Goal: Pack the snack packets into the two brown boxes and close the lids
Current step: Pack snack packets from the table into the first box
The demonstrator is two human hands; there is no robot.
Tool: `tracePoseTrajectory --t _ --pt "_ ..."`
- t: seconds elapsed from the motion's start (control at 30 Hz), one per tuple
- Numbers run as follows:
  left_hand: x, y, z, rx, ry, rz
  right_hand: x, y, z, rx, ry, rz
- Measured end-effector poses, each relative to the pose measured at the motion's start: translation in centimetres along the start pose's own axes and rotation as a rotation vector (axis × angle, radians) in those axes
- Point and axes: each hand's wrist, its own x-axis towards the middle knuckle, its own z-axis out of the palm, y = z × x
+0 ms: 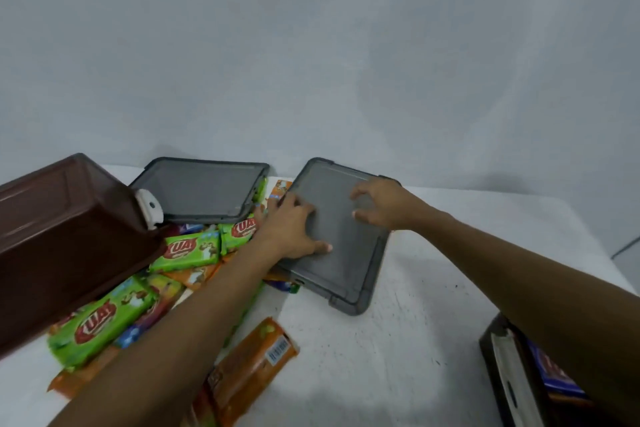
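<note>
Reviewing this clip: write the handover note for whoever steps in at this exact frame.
Left hand: flat on the nearer grey lid.
Right hand: fingers arched, tips on the same lid, no grip.
Second grey lid lies behind, to the left.
Brown box sits tipped at left over the loose snack packets.
Other box, bottom right, is open with some packets inside.
Done: that box is partly packed.
Left: pack the remaining packets, fit both lids.

The desk [433, 288] carries two grey lids, the left lid [201, 189] and the right lid [346, 263], two brown boxes, the left-edge box [62, 229] and the near-right-corner box [502, 357], at least three green packets [187, 250], at least three orange packets [252, 364], and blue packets [554, 371] too hidden to count.
</note>
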Motion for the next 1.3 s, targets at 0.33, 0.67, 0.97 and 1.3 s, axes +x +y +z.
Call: tracePoseTrajectory --t 0.33,0.67,0.97,1.3 --pt "2.6 -0.3 -0.4 -0.607 0.208 0.046 -1.0 1.6 0.6 -0.062 -0.085 -0.121" --pt "2.8 0.7 -0.9 -0.724 0.156 0.04 -1.1 1.4 0.8 -0.406 -0.254 -0.246" --pt "0.2 -4.7 -1.9 -0.167 -0.264 0.395 -2.7 4.3 0.1 -0.4 -0.236 0.012" --pt "-0.5 -5.5 -1.5 -0.43 -0.197 0.29 -0.2 -2.7 3.2 -0.239 -0.152 -0.072"
